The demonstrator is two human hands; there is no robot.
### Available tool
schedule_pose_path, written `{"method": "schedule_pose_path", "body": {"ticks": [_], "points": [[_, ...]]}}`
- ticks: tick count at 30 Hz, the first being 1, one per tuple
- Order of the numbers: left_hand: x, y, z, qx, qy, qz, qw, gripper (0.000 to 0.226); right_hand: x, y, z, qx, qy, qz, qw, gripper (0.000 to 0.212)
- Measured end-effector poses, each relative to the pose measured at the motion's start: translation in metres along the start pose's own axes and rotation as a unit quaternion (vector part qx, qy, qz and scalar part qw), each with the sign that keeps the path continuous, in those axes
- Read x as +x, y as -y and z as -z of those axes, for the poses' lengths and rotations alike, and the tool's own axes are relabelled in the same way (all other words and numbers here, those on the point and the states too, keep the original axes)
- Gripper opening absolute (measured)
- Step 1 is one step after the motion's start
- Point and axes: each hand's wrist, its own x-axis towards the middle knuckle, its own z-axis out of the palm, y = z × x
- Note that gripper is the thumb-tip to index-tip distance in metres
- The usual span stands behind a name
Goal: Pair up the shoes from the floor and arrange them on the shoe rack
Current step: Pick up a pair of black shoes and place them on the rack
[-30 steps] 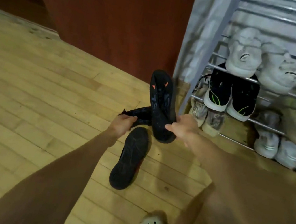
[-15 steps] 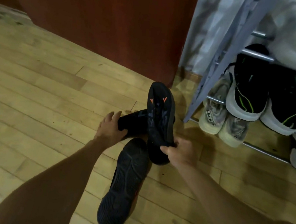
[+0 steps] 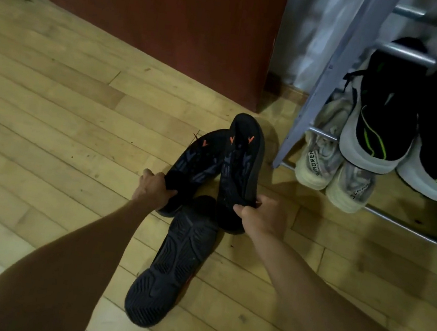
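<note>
Left hand (image 3: 155, 188): fingers and thumb curled round the heel end of the black shoe with 1 orange chevron showing on its sole (image 3: 198, 156); sole faces up, toe points away from the hand.
Right hand (image 3: 264, 219): thumb and fingers pinch the heel end of the black shoe with 2 orange chevrons on its sole (image 3: 242, 169); shoe is turned on edge, toe away from the hand.
Held shoes: side by side between the 2 hands, toes close together; contact between them cannot be confirmed.
Third shoe: a black shoe with a ridged tread (image 3: 175, 272) lies sole-up on the pale wooden plank floor (image 3: 49, 111), below and between both hands, its near end under the held shoes.
Shoe rack: grey metal-bar shoe rack (image 3: 320, 81) stands beyond and right of the right hand.
Rack contents: 2 black sneakers with green lines and white soles (image 3: 379, 124) sit above 2 beige knit sneakers (image 3: 318, 160).
Background: red-brown panel (image 3: 163, 15) stands beyond the left hand.
</note>
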Motion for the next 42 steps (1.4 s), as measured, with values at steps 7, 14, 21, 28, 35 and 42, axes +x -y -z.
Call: {"method": "schedule_pose_path", "body": {"ticks": [7, 14, 21, 28, 35, 42], "points": [[-0.023, -0.018, 0.014, -0.069, 0.029, 0.05, 0.996, 0.034, -0.012, -0.006, 0.004, 0.009, 0.009, 0.018, 1.0, 0.034], [-0.081, -0.021, 0.048, -0.316, 0.095, 0.127, 0.936, 0.014, -0.039, 0.012, 0.031, -0.033, 0.016, 0.053, 0.998, 0.034], [-0.171, -0.007, 0.101, -0.548, 0.012, 0.097, 0.831, 0.007, -0.108, 0.046, 0.064, -0.055, -0.001, 0.133, 0.99, 0.03], [-0.273, -0.02, 0.169, -0.622, -0.039, -0.009, 0.782, 0.021, -0.196, 0.085, 0.139, -0.053, -0.065, 0.277, 0.957, 0.038], [-0.353, -0.049, 0.218, -0.631, -0.096, -0.104, 0.763, 0.028, -0.263, 0.122, 0.237, -0.01, -0.1, 0.372, 0.923, 0.048], [-0.403, -0.113, 0.267, -0.628, -0.153, -0.228, 0.728, 0.045, -0.284, 0.141, 0.344, 0.113, -0.147, 0.38, 0.906, 0.044]]}}
